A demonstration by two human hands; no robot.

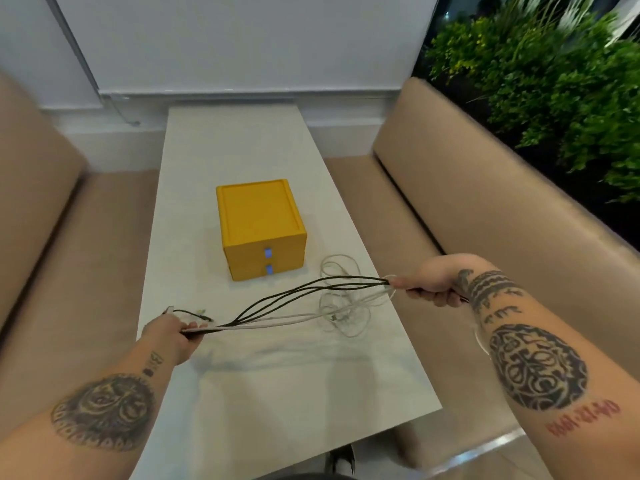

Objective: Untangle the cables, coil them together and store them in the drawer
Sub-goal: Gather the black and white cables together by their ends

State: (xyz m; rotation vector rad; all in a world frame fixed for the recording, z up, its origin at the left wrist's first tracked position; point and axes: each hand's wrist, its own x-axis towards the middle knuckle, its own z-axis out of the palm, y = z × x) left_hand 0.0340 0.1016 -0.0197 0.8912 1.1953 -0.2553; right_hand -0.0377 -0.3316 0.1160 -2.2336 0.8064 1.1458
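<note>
A: What's the layout?

B: A long white table (242, 150) with a yellow box (261, 216) midway along it. Both drawers (249, 259) are shut and nothing is stored yet.

A: And the cables?

B: They are held up between the two hands, across the near side of the box. The black cable (239, 319) fans into several strands. The white cable (341, 311) runs alongside, then drops into a loose heap on the table at five o'clock from the box (it looks tangled, not coiled).

A: Hands?

B: The left hand (169, 336) is at seven o'clock from the box, fingers curled round the gathered black and white strands. The right hand (429, 284) is at four o'clock, fist clenched on their other end. A couple of plugs (204, 317) poke out just past the left hand.

A: What worries you?

B: Pulling the hands further apart. The heap seems fed from both ends, so tension could cinch a loop into a knot instead of freeing it. It also lies near the table's right edge, so a drag toward three o'clock could tip it over. And both hands are full while the drawers are shut. One grip has to go, and the strands may spring loose.
</note>
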